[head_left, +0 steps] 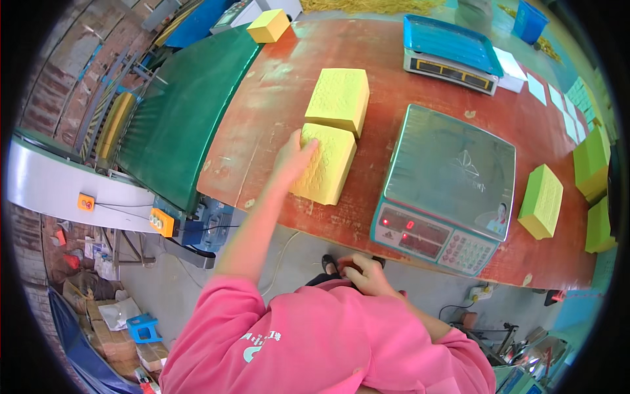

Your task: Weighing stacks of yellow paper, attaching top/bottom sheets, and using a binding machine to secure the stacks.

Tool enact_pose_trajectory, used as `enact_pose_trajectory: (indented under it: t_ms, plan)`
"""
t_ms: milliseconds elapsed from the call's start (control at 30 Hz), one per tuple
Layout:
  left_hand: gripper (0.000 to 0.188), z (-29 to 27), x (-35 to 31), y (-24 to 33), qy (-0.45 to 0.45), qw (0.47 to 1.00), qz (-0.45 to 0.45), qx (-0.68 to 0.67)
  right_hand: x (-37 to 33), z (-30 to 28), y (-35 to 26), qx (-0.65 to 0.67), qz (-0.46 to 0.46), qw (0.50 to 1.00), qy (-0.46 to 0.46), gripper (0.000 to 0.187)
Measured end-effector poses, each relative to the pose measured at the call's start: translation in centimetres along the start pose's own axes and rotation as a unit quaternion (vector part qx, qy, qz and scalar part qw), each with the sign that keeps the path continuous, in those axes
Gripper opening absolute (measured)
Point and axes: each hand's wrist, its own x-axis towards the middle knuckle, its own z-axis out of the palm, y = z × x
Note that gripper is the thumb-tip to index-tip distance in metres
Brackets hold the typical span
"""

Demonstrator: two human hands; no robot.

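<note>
Pink cloth of the wearer's shirt (315,345) fills the lower middle, nearest the camera, with a pale print on the chest. From its left sleeve a bare forearm reaches up to the red-brown table (256,111), where the left hand (293,162) touches the near yellow block (326,164), thumb laid over the top face and the other fingers mostly hidden at the left side; I cannot tell whether it grips or merely rests there. That block sits close to the table's front edge, its upper face embossed, and just beyond it stands the far yellow block (336,98), a thin dark line between the two. Below the table's edge, in front of the waist, the right hand (369,276) is bent with its fingers curled in; whether they hold anything cannot be told. To the right of the blocks lies a flat-topped scale (449,171) with a red-lit display, and behind it another scale with a blue tray (453,49). One more yellow block (542,202) stands right of the nearer scale, while a green conveyor belt (180,115) runs along the table's left side
</note>
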Motion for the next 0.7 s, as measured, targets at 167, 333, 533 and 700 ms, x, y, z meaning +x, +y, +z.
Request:
enact_pose_trajectory:
  t_ms: [167, 333, 533, 700]
  plan:
    - [0.050, 0.6, -4.0, 1.0, 0.008, 0.981, 0.067, 0.182, 0.1, 1.3, 2.1, 0.218, 0.184, 0.958, 0.016, 0.038]
    - [0.054, 0.5, -11.8, 1.8, -0.066, 0.975, 0.105, 0.184, 1.8, 3.2, 4.6, 0.477, 0.052, 0.876, 0.044, 0.049]
    - [0.059, -1.6, -18.0, -1.3, -0.048, 0.986, 0.098, 0.124, -2.3, 6.5, 0.2, 0.475, 0.002, 0.880, 0.030, 0.059]
    - [0.051, -3.8, -18.5, -4.6, -0.115, 0.964, 0.020, -0.241, -5.3, 6.9, -3.4, 0.232, -0.039, 0.967, 0.094, 0.050]
